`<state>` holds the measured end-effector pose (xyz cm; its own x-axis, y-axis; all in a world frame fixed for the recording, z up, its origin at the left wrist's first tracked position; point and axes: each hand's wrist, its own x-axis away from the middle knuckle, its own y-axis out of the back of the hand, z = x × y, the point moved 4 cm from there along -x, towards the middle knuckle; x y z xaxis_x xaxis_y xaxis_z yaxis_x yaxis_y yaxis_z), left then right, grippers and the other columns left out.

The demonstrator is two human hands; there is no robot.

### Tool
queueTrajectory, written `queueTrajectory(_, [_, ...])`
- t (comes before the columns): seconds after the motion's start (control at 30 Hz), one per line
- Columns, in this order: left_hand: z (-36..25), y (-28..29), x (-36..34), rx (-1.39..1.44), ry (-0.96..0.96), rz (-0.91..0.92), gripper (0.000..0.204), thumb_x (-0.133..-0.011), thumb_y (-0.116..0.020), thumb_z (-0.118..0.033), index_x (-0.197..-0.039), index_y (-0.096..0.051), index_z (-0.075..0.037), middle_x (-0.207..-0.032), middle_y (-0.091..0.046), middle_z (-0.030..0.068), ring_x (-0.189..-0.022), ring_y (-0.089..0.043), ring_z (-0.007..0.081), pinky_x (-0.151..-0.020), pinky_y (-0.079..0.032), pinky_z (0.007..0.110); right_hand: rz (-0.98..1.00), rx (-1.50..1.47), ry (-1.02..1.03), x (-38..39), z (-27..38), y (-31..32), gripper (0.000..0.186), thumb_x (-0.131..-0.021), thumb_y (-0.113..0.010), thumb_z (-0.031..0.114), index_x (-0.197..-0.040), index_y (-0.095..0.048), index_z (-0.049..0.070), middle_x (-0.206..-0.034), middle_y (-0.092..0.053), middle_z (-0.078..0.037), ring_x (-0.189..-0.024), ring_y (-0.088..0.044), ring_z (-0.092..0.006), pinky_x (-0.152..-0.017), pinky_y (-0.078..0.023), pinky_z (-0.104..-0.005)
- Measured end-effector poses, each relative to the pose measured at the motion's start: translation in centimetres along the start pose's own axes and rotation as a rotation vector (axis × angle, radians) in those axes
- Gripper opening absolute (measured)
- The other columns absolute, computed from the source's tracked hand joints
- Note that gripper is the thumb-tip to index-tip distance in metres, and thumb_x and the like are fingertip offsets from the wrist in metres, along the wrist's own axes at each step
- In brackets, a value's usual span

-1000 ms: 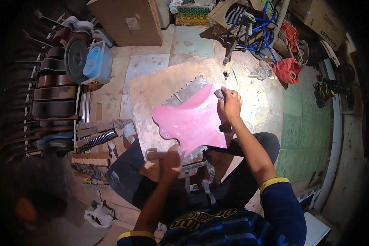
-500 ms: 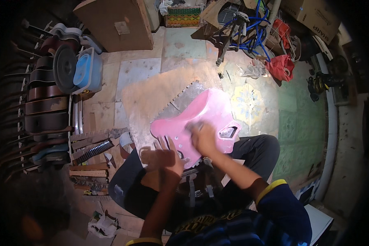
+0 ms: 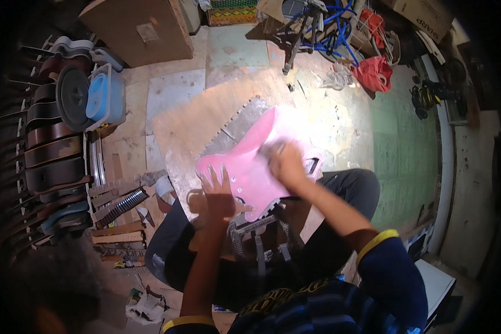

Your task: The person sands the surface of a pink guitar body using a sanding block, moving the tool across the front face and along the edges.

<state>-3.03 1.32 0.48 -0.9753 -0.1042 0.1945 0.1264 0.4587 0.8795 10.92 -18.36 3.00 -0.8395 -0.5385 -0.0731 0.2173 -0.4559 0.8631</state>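
Note:
A pink electric guitar body (image 3: pixel 245 167) lies flat in front of me, its surface dusty and pale in places. My left hand (image 3: pixel 220 200) rests on its near left part, fingers spread and pressing lightly on the pink face. In my right hand (image 3: pixel 288 165) is a small dark grey pad (image 3: pixel 265 151), blurred by motion, held against the middle of the body; its exact kind is hard to make out. An opening shows near the right edge of the body, by my right wrist. Bright light washes out the upper right part.
Beneath the body is a brown board (image 3: pixel 175 119) with a dark grey mat (image 3: pixel 234 127). Several guitar bodies (image 3: pixel 55 133) stand racked at the left, beside a clear tub (image 3: pixel 114 100). A red bag (image 3: pixel 373 73) and blue tubing (image 3: pixel 339 42) lie at the far right.
My right hand and the pad have shifted a little across the pink body, up and to the right. My left hand stays spread on it. The whole view has tilted slightly.

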Motion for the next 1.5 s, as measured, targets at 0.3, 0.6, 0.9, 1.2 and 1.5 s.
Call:
queueTrajectory(0.3, [-0.9,0.4,-0.3,0.006,0.005,-0.047,0.159,-0.032,-0.095,-0.065,-0.161,-0.029,0.0,-0.162,-0.026,0.0379,-0.148,-0.017,0.0661,-0.117,-0.023,0.074,-0.047,-0.037,0.151,3.1,6.5,-1.5,0.039,-0.087,-0.065,0.013,-0.125,-0.072,0.022,-0.107,-0.067,-0.021,-0.101,-0.064,-0.0387,-0.083,-0.049,-0.0561])
queueTrajectory(0.6, [-2.3,1.0,-1.0,-0.046,0.015,0.023,0.157,-0.035,-0.092,-0.07,-0.16,-0.03,0.002,-0.162,-0.026,0.0385,-0.148,-0.017,0.0664,-0.116,-0.025,0.075,-0.097,0.079,0.082,3.1,3.2,-3.4,0.033,-0.091,-0.062,0.017,-0.122,-0.073,0.024,-0.107,-0.063,-0.021,-0.097,-0.06,-0.0402,-0.081,-0.046,-0.0559])
queueTrajectory(0.9, [-1.9,1.3,-0.4,-0.026,0.053,0.025,0.157,-0.034,-0.093,-0.068,-0.16,-0.03,0.003,-0.16,-0.027,0.041,-0.148,-0.018,0.0652,-0.117,-0.021,0.075,-0.291,0.279,-0.225,0.8,-3.3,1.8,0.035,-0.09,-0.064,0.013,-0.125,-0.07,0.015,-0.099,-0.063,-0.024,-0.087,-0.061,-0.0402,-0.073,-0.047,-0.0545])
queueTrajectory(1.2, [-1.3,0.3,0.3,-0.023,0.076,0.041,0.16,-0.033,-0.095,-0.064,-0.163,-0.025,-0.002,-0.165,-0.02,0.0366,-0.149,-0.014,0.0651,-0.116,-0.022,0.075,-0.266,0.247,-0.239,1.1,-5.5,4.4,0.041,-0.091,-0.064,0.015,-0.132,-0.065,0.013,-0.104,-0.065,-0.022,-0.094,-0.061,-0.0415,-0.077,-0.047,-0.0559])
queueTrajectory(1.5, [-0.9,-0.2,0.1,-0.02,0.072,0.016,0.162,-0.032,-0.096,-0.064,-0.164,-0.024,-0.004,-0.166,-0.016,0.0357,-0.151,-0.008,0.0647,-0.116,-0.023,0.075,-0.149,0.197,-0.154,3.1,-5.4,2.8,0.046,-0.089,-0.064,0.015,-0.135,-0.064,0.015,-0.111,-0.063,-0.022,-0.099,-0.059,-0.0419,-0.081,-0.045,-0.0566])
